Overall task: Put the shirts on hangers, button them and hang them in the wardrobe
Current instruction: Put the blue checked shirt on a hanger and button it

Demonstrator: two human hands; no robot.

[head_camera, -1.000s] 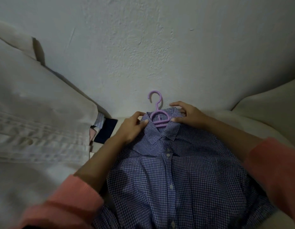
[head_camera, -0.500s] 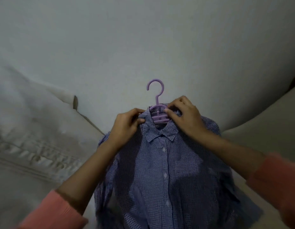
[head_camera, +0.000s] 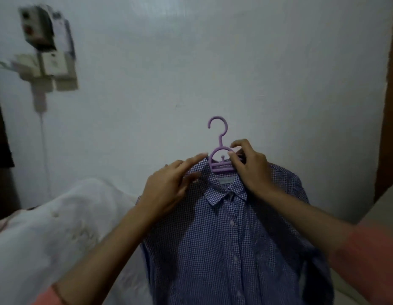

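A blue-and-white checked shirt (head_camera: pixel 230 243) hangs upright on a purple plastic hanger (head_camera: pixel 219 150), held up in front of the pale wall, its front placket closed along the visible buttons. My right hand (head_camera: pixel 248 166) grips the hanger's neck and the right side of the collar. My left hand (head_camera: pixel 171 183) lies on the left shoulder and collar with fingers stretched toward the hanger. The hook points up, free of anything.
A white pillow or bedding heap (head_camera: pixel 54 234) lies at the lower left. Switch boxes and a cable (head_camera: pixel 48 62) are fixed to the wall at the upper left. A dark brown wooden edge (head_camera: pixel 389 106) runs down the right side.
The shirt on its hanger has been lifted off the bed and now hangs upright. My left hand's fingers have straightened from pinching the collar. The view has tilted upward.
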